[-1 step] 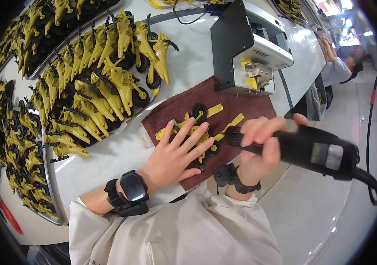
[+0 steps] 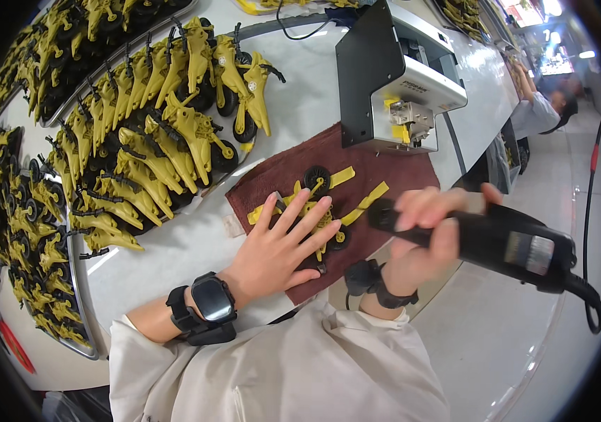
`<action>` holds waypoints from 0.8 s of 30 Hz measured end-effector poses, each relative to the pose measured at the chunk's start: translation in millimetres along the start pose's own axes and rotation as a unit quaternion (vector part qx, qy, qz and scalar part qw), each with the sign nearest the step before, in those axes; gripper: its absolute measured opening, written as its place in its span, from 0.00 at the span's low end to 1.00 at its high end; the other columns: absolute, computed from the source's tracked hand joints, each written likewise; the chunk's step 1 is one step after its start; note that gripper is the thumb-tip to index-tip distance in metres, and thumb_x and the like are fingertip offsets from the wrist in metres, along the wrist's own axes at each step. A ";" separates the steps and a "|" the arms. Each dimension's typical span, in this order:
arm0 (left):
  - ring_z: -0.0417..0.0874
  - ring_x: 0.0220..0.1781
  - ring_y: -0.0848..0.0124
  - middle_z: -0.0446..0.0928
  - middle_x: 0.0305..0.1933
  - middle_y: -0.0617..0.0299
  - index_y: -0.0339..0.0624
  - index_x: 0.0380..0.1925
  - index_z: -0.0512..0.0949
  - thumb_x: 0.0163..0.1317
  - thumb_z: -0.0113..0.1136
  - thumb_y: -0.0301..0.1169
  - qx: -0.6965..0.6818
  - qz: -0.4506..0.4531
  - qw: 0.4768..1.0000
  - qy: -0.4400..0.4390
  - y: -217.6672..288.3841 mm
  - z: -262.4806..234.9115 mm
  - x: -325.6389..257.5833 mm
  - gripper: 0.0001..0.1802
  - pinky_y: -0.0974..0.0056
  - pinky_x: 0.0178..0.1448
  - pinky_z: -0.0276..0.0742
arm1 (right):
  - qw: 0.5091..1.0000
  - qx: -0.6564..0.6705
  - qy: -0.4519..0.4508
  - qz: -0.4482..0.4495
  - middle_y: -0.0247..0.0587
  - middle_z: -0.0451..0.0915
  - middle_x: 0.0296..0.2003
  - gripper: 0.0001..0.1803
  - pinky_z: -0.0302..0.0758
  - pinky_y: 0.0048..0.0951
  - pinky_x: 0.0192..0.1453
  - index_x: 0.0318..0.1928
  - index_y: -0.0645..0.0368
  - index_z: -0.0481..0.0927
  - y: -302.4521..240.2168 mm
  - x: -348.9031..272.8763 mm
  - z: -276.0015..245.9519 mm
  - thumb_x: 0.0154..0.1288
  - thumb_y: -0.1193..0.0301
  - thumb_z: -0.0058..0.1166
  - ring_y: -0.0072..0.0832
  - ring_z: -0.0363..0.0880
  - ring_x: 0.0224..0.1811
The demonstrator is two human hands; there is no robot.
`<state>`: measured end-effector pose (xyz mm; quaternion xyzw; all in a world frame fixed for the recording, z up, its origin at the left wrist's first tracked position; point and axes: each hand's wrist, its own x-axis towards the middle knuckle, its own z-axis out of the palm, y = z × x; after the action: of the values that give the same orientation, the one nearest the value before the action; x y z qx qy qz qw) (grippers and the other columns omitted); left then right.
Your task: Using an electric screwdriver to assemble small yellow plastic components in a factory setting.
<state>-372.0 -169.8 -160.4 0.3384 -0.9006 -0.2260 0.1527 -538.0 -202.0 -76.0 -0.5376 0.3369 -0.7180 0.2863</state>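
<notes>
My left hand [image 2: 279, 243] lies flat with fingers spread over a yellow toy motorcycle [image 2: 320, 188] with black wheels, partly hidden under the fingers. Yellow strips of tape [image 2: 367, 202] stick out beside it on a dark red cloth [image 2: 399, 169]. In my right hand [image 2: 430, 225] is a black corded electric screwdriver [image 2: 504, 246], held level just right of the toy, its nose pointing left toward it. The nose is blurred, and I cannot make out a bit. Apart from the tool, the right hand touches nothing.
Trays at left hold rows of yellow toy motorcycles [image 2: 138, 148]. A black and white tabletop machine [image 2: 399, 91] with yellow tape at its front stands behind the cloth. Another person [image 2: 536, 112] works at far right. A cable [image 2: 589, 190] hangs at right.
My right hand and the electric screwdriver have shifted slightly right, away from the toy motorcycle. My left hand has not visibly moved.
</notes>
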 end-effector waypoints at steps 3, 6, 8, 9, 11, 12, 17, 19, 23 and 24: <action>0.50 0.72 0.47 0.50 0.72 0.52 0.55 0.65 0.59 0.50 0.60 0.55 0.010 0.000 1.000 0.009 1.7 1.0 0.7 0.43 0.36 0.67 0.49 | 0.993 -0.058 0.102 -0.028 0.38 0.69 0.22 0.35 0.73 0.31 0.31 0.63 0.62 0.49 -5.1 28.8 -9.6 0.58 0.74 0.50 0.25 0.70 0.19; 0.49 0.72 0.46 0.49 0.72 0.52 0.54 0.66 0.59 0.50 0.60 0.56 0.020 -0.004 1.000 0.004 2.0 2.1 2.5 0.44 0.36 0.67 0.48 | 0.989 -0.102 0.104 -0.027 0.40 0.72 0.23 0.34 0.74 0.30 0.36 0.62 0.64 0.51 26.3 42.6 -26.5 0.57 0.77 0.52 0.25 0.72 0.21; 0.49 0.72 0.46 0.49 0.72 0.52 0.54 0.66 0.59 0.50 0.59 0.56 0.020 -0.004 1.000 0.002 3.3 4.1 -0.9 0.44 0.35 0.67 0.48 | 0.990 -0.095 0.099 -0.027 0.41 0.74 0.25 0.31 0.74 0.29 0.37 0.58 0.65 0.53 46.2 35.8 -29.2 0.57 0.77 0.52 0.26 0.74 0.23; 0.48 0.73 0.46 0.49 0.73 0.52 0.54 0.66 0.59 0.51 0.58 0.57 0.020 -0.005 1.000 -0.002 3.9 4.6 -1.2 0.44 0.35 0.67 0.48 | 0.990 -0.094 0.097 -0.028 0.41 0.74 0.25 0.31 0.74 0.29 0.37 0.58 0.65 0.53 51.9 34.1 -32.3 0.57 0.77 0.52 0.26 0.74 0.23; 0.48 0.73 0.46 0.49 0.73 0.52 0.54 0.66 0.59 0.51 0.58 0.57 0.024 -0.004 1.000 -0.005 2.9 2.4 1.7 0.44 0.35 0.67 0.48 | 0.985 -0.130 0.108 -0.029 0.42 0.75 0.26 0.30 0.74 0.29 0.38 0.56 0.65 0.54 57.2 31.5 -34.3 0.56 0.78 0.53 0.26 0.75 0.24; 0.47 0.73 0.46 0.49 0.73 0.52 0.54 0.66 0.59 0.51 0.58 0.58 0.028 -0.001 1.000 -0.008 2.7 1.8 1.4 0.44 0.34 0.67 0.48 | 0.986 -0.128 0.104 -0.030 0.42 0.75 0.26 0.29 0.74 0.30 0.38 0.55 0.64 0.55 58.0 33.4 -36.1 0.56 0.78 0.54 0.26 0.76 0.25; 0.47 0.73 0.45 0.48 0.73 0.51 0.54 0.66 0.58 0.50 0.58 0.58 0.021 -0.004 1.000 -0.014 2.4 4.1 -1.0 0.45 0.34 0.67 0.47 | 0.982 -0.161 0.096 -0.017 0.42 0.75 0.26 0.28 0.73 0.29 0.41 0.55 0.64 0.54 65.4 29.1 -42.1 0.57 0.77 0.53 0.26 0.76 0.25; 0.47 0.73 0.45 0.47 0.73 0.51 0.54 0.66 0.58 0.50 0.58 0.58 0.022 -0.006 1.000 -0.015 2.3 4.4 -1.3 0.45 0.34 0.67 0.46 | 0.982 -0.161 0.100 -0.009 0.41 0.75 0.25 0.28 0.73 0.29 0.43 0.55 0.63 0.54 62.5 28.4 -40.2 0.57 0.77 0.53 0.26 0.75 0.25; 0.50 0.72 0.43 0.54 0.70 0.49 0.49 0.61 0.65 0.52 0.59 0.53 -0.022 0.005 0.997 0.075 -2.6 2.4 -3.2 0.38 0.36 0.67 0.47 | 0.994 -0.056 0.087 -0.026 0.40 0.71 0.25 0.30 0.73 0.35 0.35 0.58 0.58 0.51 33.3 21.6 -29.9 0.59 0.75 0.50 0.28 0.71 0.22; 0.52 0.70 0.43 0.59 0.68 0.49 0.48 0.58 0.69 0.53 0.61 0.49 -0.046 0.012 0.989 0.138 -2.5 1.8 -5.6 0.34 0.37 0.67 0.48 | 0.997 -0.011 0.068 -0.023 0.39 0.70 0.25 0.30 0.73 0.35 0.33 0.59 0.57 0.51 21.1 17.7 -24.8 0.60 0.74 0.51 0.28 0.71 0.21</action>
<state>-367.4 -167.1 -163.9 0.3484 -0.8636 -0.2163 0.2933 -565.4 -224.2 -87.3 -0.4983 0.3512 -0.7556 0.2397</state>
